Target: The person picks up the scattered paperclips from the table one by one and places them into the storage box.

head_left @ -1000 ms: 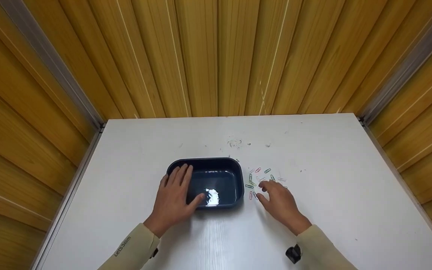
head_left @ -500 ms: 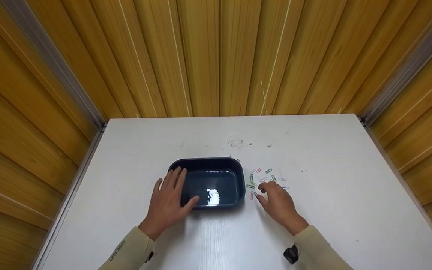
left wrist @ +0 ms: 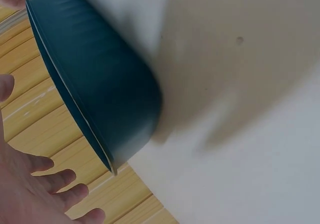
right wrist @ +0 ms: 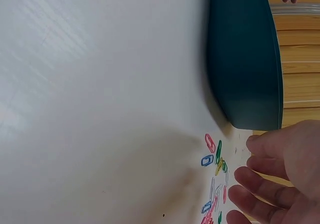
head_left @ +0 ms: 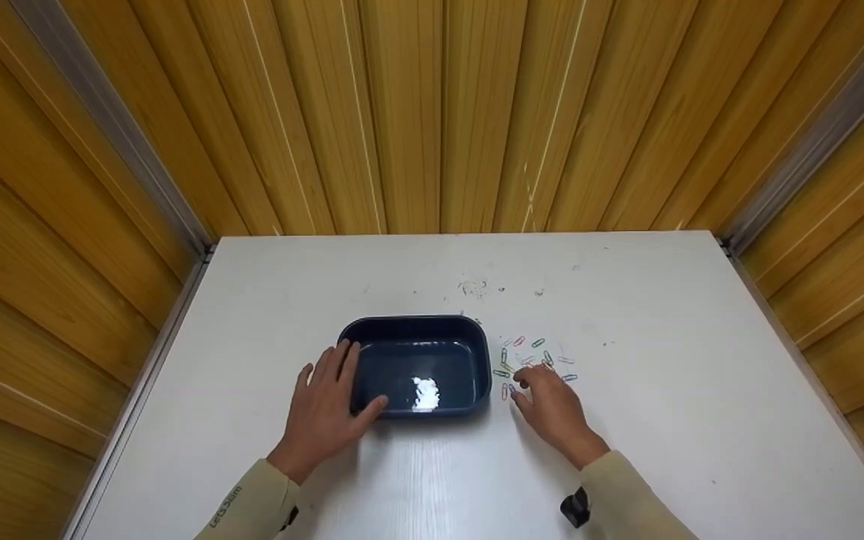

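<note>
A dark blue rectangular bin (head_left: 409,328) with rounded corners stands on the white table. My left hand (head_left: 319,416) hovers at its left rim, fingers spread; in the left wrist view the fingers (left wrist: 62,179) hang apart from the bin wall (left wrist: 95,78). To the bin's right lie several small paper clips in red, green, blue, yellow and pale colours, among them a green paper clip (head_left: 538,343) and a blue paper clip (right wrist: 207,160). Over their near side is my right hand (head_left: 553,409), fingers loosely bent with nothing between them. The hand covers some of the clips.
The white table (head_left: 267,300) has dark scuff marks (head_left: 473,288) behind the bin. Wood-patterned panels (head_left: 432,120) rise at the back and both sides, with metal strips (head_left: 151,157) in the corners.
My left hand has drawn leftward, from over the bin's inside to its left rim. My right hand has barely shifted over the paper clips.
</note>
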`<state>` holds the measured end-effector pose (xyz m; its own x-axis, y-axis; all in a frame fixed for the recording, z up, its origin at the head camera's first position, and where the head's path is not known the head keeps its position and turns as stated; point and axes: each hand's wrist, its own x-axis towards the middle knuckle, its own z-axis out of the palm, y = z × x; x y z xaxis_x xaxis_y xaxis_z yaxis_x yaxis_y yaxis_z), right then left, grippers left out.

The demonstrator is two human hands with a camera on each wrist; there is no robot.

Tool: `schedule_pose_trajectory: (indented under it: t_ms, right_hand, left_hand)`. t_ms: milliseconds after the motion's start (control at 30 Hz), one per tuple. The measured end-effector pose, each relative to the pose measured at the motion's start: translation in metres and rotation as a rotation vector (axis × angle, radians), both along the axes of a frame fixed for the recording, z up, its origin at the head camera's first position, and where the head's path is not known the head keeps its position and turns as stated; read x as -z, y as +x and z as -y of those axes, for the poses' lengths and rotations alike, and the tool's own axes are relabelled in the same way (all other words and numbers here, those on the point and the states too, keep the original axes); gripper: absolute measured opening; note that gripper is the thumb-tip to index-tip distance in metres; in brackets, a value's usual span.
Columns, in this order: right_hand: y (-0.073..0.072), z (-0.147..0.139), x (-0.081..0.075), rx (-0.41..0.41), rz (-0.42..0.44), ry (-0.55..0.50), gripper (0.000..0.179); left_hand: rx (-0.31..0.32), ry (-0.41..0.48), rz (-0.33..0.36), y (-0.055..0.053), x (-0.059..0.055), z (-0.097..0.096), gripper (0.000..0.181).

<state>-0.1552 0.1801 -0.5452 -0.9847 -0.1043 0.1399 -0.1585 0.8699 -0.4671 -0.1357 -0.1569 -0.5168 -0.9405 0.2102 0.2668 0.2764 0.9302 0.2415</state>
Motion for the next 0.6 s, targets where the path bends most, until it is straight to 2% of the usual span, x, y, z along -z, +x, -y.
schedule_pose_trajectory:
  t_ms: [233, 600]
  right_hand:
    - [-0.003, 0.002, 0.005, 0.001, 0.019, -0.005, 0.016]
    - [-0.005, 0.005, 0.013, 0.025, 0.041, -0.004, 0.013]
  left_hand:
    - [-0.009, 0.012, -0.001, 0.000, 0.005, 0.005, 0.088]
    - [-0.044, 0.026, 0.046, -0.001, 0.011, 0.010, 0.093]
